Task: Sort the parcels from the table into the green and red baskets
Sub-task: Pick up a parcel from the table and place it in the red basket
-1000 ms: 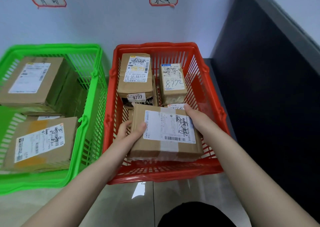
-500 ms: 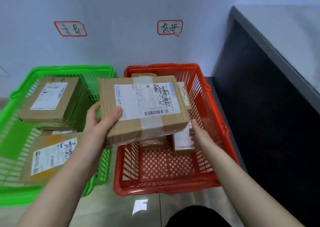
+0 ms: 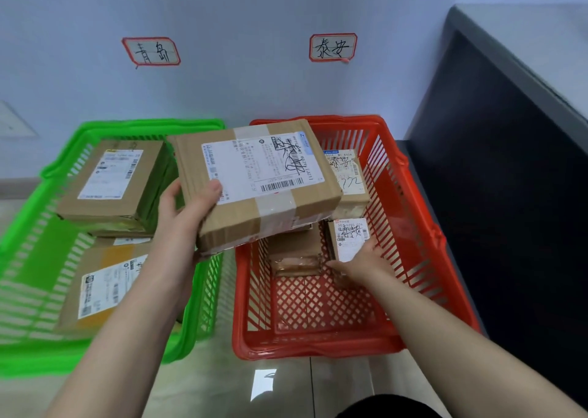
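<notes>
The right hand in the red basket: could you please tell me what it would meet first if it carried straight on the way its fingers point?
Most likely the small white-labelled parcel: the right hand points at it and seems at its lower edge, though contact is unclear.

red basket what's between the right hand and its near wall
Head view: just bare mesh floor of the red basket, from the right hand to that wall.
</notes>
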